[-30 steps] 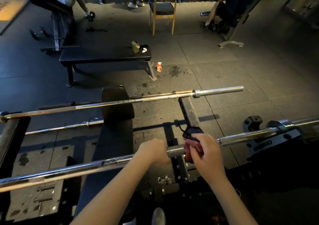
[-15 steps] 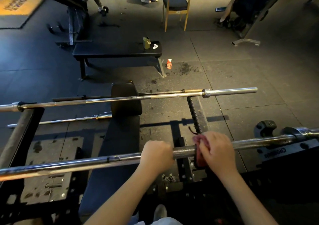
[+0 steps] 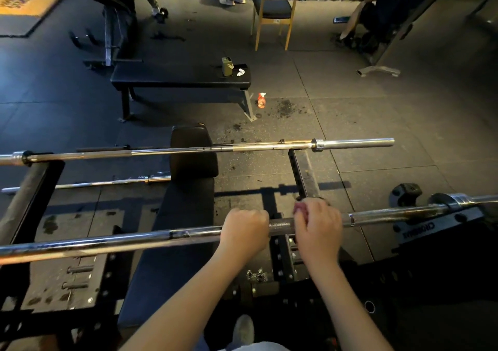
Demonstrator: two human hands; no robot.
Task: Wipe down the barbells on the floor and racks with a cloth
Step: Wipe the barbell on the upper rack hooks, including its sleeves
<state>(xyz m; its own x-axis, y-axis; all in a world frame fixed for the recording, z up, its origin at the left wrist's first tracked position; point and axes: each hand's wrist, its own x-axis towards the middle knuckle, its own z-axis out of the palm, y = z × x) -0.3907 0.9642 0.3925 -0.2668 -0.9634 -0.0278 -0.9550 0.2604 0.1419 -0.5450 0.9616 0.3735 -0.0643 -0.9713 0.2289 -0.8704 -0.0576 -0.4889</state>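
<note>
A steel barbell [image 3: 107,244] lies across the near rack, running from the left edge to the right edge of the view. My left hand [image 3: 244,229] grips its shaft near the middle. Just to the right, my right hand [image 3: 319,226] holds a red cloth [image 3: 299,208] wrapped round the same shaft; only a small corner of the cloth shows above my fingers. A second barbell [image 3: 215,148] rests on the far side of the rack. A third, thinner bar [image 3: 94,184] lies on the floor at the left.
A black padded bench [image 3: 186,216] runs under the bars between the rack uprights [image 3: 304,175]. Farther off stand a flat bench [image 3: 177,79], an orange spray bottle [image 3: 261,100] on the floor, a wooden chair [image 3: 273,11] and several people at the back.
My right hand with the cloth has slid a little left along the bar and turned over it, hiding more of the cloth. The camera has tilted slightly; my left hand stays gripping.
</note>
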